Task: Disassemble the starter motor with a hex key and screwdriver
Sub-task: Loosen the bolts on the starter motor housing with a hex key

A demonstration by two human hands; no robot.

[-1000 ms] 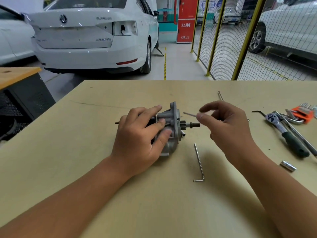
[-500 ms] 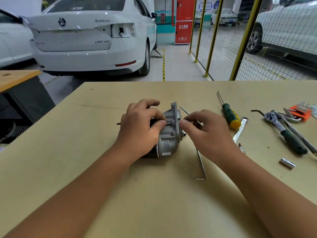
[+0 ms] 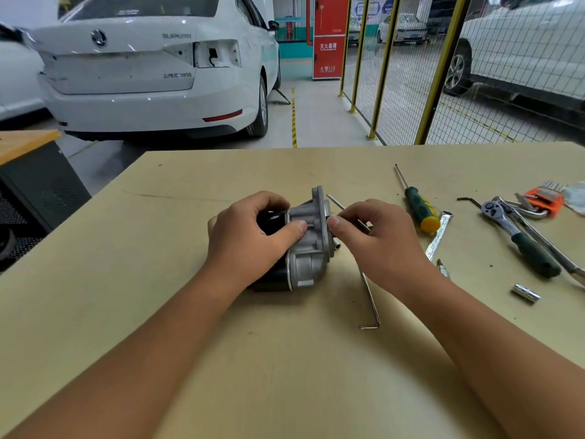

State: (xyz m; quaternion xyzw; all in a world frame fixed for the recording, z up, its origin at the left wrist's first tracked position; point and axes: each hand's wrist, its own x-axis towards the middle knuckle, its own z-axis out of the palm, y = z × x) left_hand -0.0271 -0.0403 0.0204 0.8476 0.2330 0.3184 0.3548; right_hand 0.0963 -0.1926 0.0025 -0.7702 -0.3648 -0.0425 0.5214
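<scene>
The starter motor [image 3: 308,248], a grey cast housing on a black body, lies on its side in the middle of the table [image 3: 158,248]. My left hand [image 3: 250,239] grips its black body, thumb against the housing. My right hand [image 3: 376,239] pinches a thin long bolt [image 3: 335,202] at the motor's flange; the bolt slants up to the left from my fingers. A hex key [image 3: 370,299] lies on the table under my right wrist, its bent end toward me. The green-handled screwdriver [image 3: 419,207] lies to the right.
Right of the screwdriver lie a flat spanner [image 3: 438,234], a small bit [image 3: 443,267], a ratchet wrench with green grip [image 3: 519,239], a loose socket [image 3: 525,293] and an orange hex key set [image 3: 544,198]. White cars and a yellow mesh fence stand beyond the table.
My right hand moved left from mid-air to the motor's flange with the thin bolt. My left hand shifted its grip further back on the motor's body.
</scene>
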